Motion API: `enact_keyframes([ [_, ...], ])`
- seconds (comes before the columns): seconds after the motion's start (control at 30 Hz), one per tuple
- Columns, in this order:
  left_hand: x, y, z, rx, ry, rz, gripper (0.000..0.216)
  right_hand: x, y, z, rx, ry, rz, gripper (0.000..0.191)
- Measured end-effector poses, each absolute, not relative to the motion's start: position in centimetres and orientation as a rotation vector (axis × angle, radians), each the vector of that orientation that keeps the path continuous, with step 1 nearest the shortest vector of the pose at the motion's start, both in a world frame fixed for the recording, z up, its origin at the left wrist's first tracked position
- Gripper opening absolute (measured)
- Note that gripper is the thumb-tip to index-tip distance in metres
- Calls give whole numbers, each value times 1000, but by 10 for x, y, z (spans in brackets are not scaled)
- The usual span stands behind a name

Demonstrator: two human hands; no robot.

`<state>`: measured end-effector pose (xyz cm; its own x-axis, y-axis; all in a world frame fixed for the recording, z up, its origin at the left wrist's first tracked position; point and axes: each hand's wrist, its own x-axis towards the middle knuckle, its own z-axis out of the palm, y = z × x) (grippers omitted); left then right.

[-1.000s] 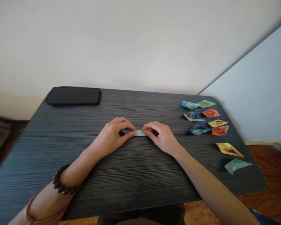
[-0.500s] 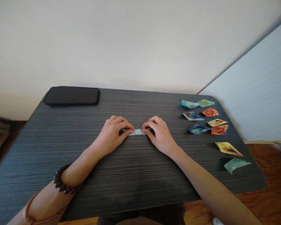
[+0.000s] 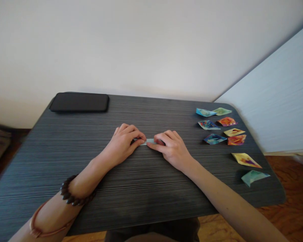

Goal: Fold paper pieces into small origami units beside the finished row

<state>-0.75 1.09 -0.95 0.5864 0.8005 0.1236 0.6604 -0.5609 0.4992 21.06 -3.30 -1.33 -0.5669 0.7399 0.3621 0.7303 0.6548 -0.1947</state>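
A narrow folded strip of pale blue-green paper (image 3: pixel 149 140) lies at the middle of the dark table, between my two hands. My left hand (image 3: pixel 126 138) pinches its left end between thumb and fingertips. On the other side, my right hand (image 3: pixel 170 144) has its thumb pressed along the strip's near edge and its bent fingers at the right end. Both ends of the paper are partly hidden under the fingers. A dark bead bracelet and a thin copper-coloured band circle my left wrist and forearm.
Several folded paper pieces sit at the table's right, among them a green one (image 3: pixel 254 177), a yellow one (image 3: pixel 246 160) and a dark blue one (image 3: pixel 214 138). A black phone (image 3: pixel 79 102) lies at the back left. The wall (image 3: pixel 151 50) rises behind the table (image 3: pixel 141 195).
My right thumb has slid left along the strip, toward my left fingertips, and covers more of it. The left hand keeps its pinch. The view has shifted very slightly.
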Motion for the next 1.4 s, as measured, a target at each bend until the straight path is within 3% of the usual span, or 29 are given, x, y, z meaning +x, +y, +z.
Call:
enact_keyframes([
  [0.3, -9, 11, -6, 2383, 1243, 425, 17, 217, -38, -16, -1170, -2410, 191, 29],
  [0.77, -14, 14, -3, 2363, 1212, 418, 17, 215, -43, -15, -1284, -2380, 63, 23],
  [0.97, 0, 1, 3, 2461, 1047, 511, 27, 201, -41, -7, -1424, -2249, 109, 18],
  [1.17, 8, -4, 6, 2458, 1205, 491, 5, 192, -32, -9, -1494, -2273, 171, 27],
  [1.4, 8, -2, 1, 2452, 1218, 406, 13, 193, -25, -8, -1611, -2157, 391, 26],
])
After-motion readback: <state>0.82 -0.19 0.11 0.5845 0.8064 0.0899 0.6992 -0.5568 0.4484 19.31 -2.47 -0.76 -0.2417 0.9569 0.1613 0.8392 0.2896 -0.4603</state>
